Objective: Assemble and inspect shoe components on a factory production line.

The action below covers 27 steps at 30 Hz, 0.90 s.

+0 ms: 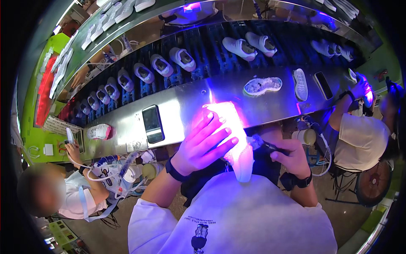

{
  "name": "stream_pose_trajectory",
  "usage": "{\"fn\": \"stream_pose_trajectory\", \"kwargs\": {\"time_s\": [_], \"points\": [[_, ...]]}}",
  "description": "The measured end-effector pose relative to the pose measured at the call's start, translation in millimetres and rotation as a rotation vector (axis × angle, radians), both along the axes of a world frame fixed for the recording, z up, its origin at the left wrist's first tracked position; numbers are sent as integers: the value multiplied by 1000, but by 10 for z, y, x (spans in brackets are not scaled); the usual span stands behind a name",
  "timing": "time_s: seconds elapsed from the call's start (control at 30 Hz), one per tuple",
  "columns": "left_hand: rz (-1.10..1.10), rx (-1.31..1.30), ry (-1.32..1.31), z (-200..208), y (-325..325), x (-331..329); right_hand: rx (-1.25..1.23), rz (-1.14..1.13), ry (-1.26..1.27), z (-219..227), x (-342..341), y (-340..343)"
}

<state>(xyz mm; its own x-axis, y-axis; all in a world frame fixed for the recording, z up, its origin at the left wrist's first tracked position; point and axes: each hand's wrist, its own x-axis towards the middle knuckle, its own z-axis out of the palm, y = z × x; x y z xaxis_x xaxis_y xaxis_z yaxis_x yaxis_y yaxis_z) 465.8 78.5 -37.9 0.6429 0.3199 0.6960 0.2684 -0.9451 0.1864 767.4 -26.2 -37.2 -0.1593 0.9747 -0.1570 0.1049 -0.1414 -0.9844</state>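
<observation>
White cloth of the wearer's shirt [253,216] lies closest in the head view, and just beyond it a brightly lit shoe [237,146] glows pink and violet, held between the chest and the metal surface [222,84]. Fingers spread, the left hand [209,142] is laid across the shoe and has hold of it; the right hand [292,156] is closed around the dark handle of a small brush [255,142], its head at the shoe's side. Silvery and shiny, the surface runs across the view, bearing a phone [153,123] left of the shoe, with an upturned sole piece [262,86], a white sole [300,84] and a second phone [323,84] to the right. Behind it, a dark blue conveyor [211,63] carries pale shoes [160,66], and a shelf above holds more soles [101,27]. Co-workers sit on both sides, the right one on a stool [374,180]; a red panel [45,91] and green framing [29,139] stand far left, above a grayish floor [103,237].
</observation>
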Motion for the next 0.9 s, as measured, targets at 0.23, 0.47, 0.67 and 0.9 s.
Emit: {"fn": "stream_pose_trajectory", "kwargs": {"time_s": [0.23,0.47,0.67,0.9], "points": [[66,-67,18,-148,14,0,-42,-31,-100,79,-22,170],[178,-216,43,-171,-19,6,-96,-21,-51,-4,23,106],[290,-393,10,-290,-92,93,-140,-88,24,-314,13,-39],[465,-556,90,-370,-153,163,-212,-164,106,-538,-72,-277]]}}
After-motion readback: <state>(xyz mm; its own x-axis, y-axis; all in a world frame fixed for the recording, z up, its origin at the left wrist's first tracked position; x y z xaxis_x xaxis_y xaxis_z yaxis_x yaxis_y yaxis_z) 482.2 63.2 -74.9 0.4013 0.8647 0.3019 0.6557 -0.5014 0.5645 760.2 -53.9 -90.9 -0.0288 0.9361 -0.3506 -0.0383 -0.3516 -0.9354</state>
